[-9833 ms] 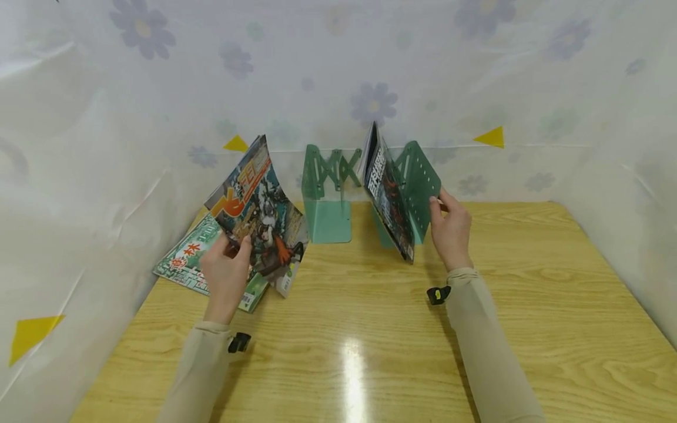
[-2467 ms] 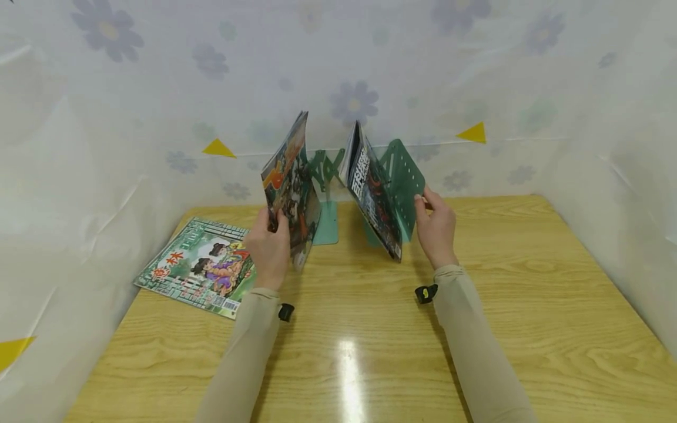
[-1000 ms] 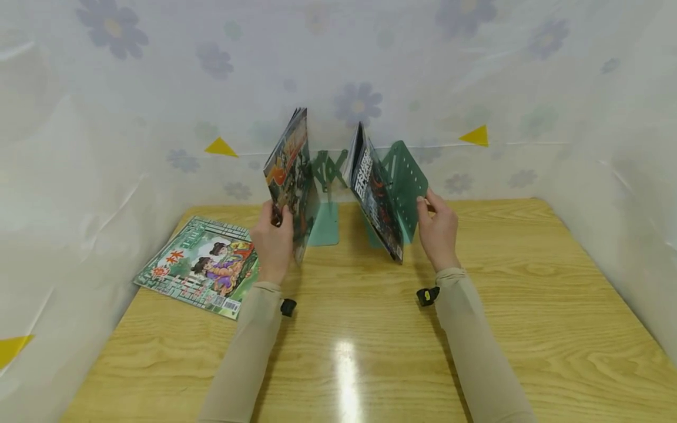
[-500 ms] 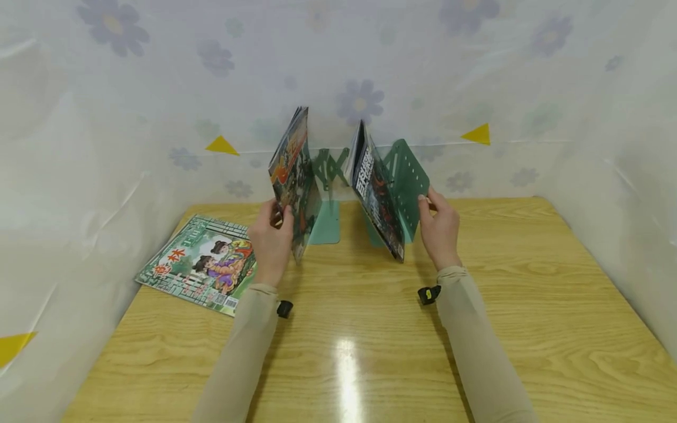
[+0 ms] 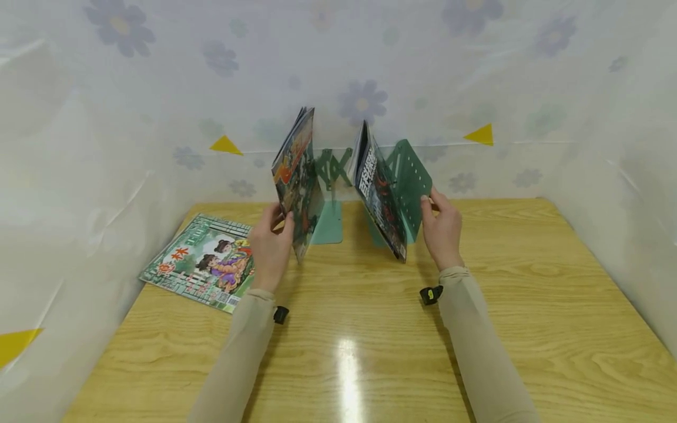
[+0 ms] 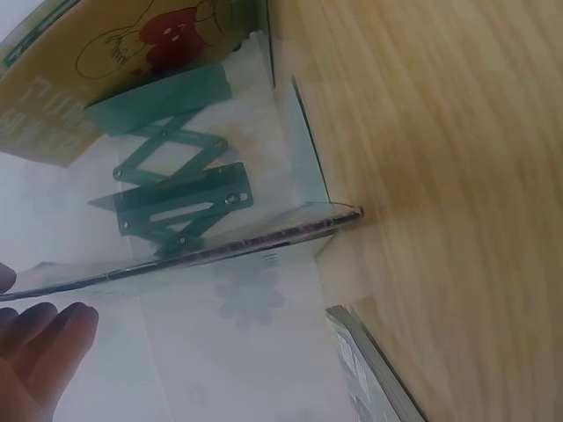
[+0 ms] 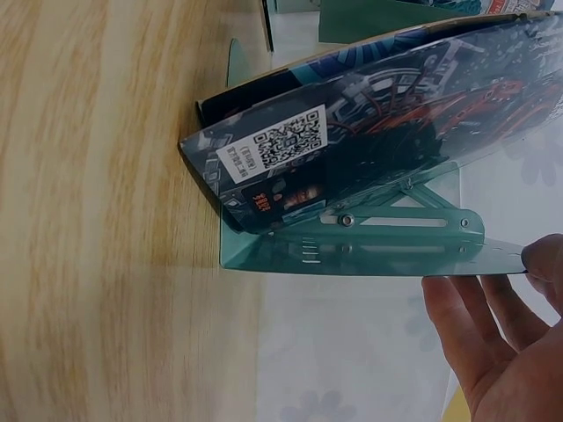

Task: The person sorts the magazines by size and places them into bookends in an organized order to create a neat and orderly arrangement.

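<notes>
Tabletop: you have even, moderate light, with one white glare streak in front of the green book stand.
Sleeves: your forearms cast soft shadows along their inner sides, in front of the stand.
Curtain: dull grey behind the stand.
Left wrist view: you get haze and smeared wood grain beside the stand.
Right wrist view: dimmer, yet the square code by the stand looks fairly crisp to you.
</notes>
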`<state>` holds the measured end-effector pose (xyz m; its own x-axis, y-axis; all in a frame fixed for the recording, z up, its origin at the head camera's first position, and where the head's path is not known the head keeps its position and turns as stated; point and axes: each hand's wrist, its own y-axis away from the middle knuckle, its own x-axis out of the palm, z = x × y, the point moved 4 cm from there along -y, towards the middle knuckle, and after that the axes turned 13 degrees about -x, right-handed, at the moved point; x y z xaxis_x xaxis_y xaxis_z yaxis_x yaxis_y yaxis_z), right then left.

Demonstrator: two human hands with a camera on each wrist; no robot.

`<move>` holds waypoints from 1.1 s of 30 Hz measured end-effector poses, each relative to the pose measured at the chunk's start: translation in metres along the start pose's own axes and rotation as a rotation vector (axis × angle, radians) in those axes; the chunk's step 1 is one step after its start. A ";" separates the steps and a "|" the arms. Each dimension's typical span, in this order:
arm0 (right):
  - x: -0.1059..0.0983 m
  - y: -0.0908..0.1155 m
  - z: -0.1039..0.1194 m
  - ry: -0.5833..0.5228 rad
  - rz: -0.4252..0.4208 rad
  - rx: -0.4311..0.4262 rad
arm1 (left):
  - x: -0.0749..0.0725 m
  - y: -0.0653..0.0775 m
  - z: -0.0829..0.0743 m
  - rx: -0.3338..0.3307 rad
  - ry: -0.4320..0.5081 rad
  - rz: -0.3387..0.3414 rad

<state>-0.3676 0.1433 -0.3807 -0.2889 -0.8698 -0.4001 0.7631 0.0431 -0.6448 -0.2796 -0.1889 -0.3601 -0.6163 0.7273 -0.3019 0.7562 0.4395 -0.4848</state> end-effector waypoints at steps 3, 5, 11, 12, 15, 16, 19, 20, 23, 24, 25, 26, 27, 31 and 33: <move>0.000 0.000 0.000 0.001 -0.001 -0.001 | -0.001 0.002 0.001 0.019 -0.007 0.015; 0.000 0.001 -0.001 0.005 -0.001 0.002 | -0.003 0.004 0.001 0.030 -0.013 0.017; 0.000 0.000 -0.002 0.015 0.003 0.021 | -0.006 0.008 0.001 0.070 -0.015 0.020; 0.000 0.000 -0.002 0.014 0.005 0.022 | -0.007 0.009 0.001 0.080 -0.026 0.021; 0.000 0.000 -0.002 0.012 0.006 0.021 | -0.009 0.012 0.001 0.118 -0.081 0.023; 0.000 0.000 -0.002 0.012 0.005 0.019 | -0.009 0.013 0.000 0.130 -0.095 0.023; 0.000 0.001 -0.001 0.010 0.006 0.018 | -0.012 0.016 0.001 0.150 -0.136 0.015; 0.000 0.001 -0.001 0.009 0.005 0.018 | -0.014 0.017 0.002 0.143 -0.137 0.016; 0.000 0.000 -0.001 0.009 0.008 0.019 | -0.018 0.017 0.006 0.117 -0.148 0.011; 0.000 0.000 -0.001 0.008 0.009 0.019 | -0.020 0.018 0.008 0.107 -0.153 0.006; 0.000 0.000 -0.001 0.007 0.009 0.019 | -0.022 0.017 0.010 0.098 -0.160 0.006; 0.000 0.000 -0.001 0.008 0.009 0.018 | -0.024 0.017 0.012 0.087 -0.165 0.005; 0.000 0.000 0.000 0.007 0.009 0.017 | -0.026 0.017 0.013 0.082 -0.170 -0.002; 0.000 0.001 -0.001 0.006 0.008 0.018 | -0.036 0.016 0.019 0.048 -0.165 -0.029; 0.000 0.001 -0.001 0.006 0.007 0.018 | -0.041 0.016 0.021 0.027 -0.156 -0.049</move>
<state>-0.3676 0.1435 -0.3816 -0.2864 -0.8667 -0.4085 0.7755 0.0407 -0.6300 -0.2469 -0.2232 -0.3727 -0.6804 0.6137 -0.4005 0.7196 0.4561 -0.5236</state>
